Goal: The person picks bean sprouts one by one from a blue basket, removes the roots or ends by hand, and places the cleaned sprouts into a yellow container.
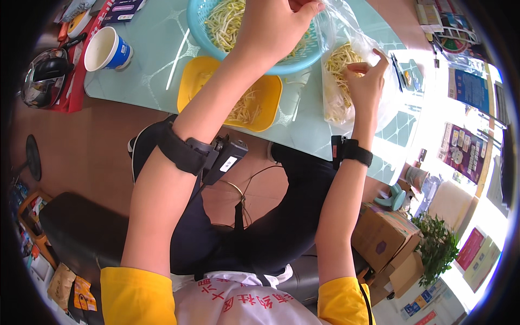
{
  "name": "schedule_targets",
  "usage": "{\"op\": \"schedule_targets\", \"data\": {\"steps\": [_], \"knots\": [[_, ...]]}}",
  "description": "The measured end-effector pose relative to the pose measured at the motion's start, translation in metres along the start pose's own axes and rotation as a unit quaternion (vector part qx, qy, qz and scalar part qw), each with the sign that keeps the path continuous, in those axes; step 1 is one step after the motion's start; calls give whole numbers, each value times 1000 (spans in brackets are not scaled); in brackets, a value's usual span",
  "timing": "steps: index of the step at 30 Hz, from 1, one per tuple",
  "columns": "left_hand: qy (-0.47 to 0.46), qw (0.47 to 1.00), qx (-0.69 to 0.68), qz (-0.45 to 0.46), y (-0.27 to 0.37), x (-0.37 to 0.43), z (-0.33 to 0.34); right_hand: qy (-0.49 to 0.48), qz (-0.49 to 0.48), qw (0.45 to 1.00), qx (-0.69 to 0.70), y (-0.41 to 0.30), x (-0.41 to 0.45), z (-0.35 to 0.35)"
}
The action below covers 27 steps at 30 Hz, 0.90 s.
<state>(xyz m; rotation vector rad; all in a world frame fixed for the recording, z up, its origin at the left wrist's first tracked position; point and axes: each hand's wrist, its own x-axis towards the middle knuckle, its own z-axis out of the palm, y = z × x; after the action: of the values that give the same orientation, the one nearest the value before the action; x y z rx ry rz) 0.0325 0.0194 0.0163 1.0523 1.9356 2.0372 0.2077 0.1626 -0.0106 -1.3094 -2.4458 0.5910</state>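
Observation:
My left hand (280, 24) is raised over the right side of a turquoise plastic colander (195, 28). Its thumb and fingers pinch the edge of a clear plastic bag (339, 18); part of the hand is cut off by the top of the picture. Bean sprouts (223, 26) lie in the colander, and more sprouts (341, 61) fill the bag at its right. Over that bag, my right hand (367, 81) has its fingers bent and apart, against the plastic. Under my left forearm, a yellow plastic basin (268, 109) holds short sprout pieces (245, 109).
A paper cup (107, 50) stands on the glass-topped table (142, 85), left of the basin. Beyond it is a red tray (75, 97) beside a glass-lidded pot (46, 77). Cardboard boxes (382, 239) and a leafy plant (436, 243) stand on the right. Cables (243, 191) hang between my legs.

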Motion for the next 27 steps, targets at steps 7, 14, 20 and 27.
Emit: {"op": "schedule_targets", "data": {"steps": [7,14,20,27], "knots": [[-26,1000,-1,-7,-3,0,-2,-36,-19,999,-20,-3,2,8],[-34,998,33,-39,5,1,-4,77,-74,993,53,-7,7,-4],[-87,981,166,-57,9,-4,-2,186,-84,961,186,-38,-6,-10],[-97,990,99,25,1,-9,-7,46,108,743,659,-35,-23,-7]]}}
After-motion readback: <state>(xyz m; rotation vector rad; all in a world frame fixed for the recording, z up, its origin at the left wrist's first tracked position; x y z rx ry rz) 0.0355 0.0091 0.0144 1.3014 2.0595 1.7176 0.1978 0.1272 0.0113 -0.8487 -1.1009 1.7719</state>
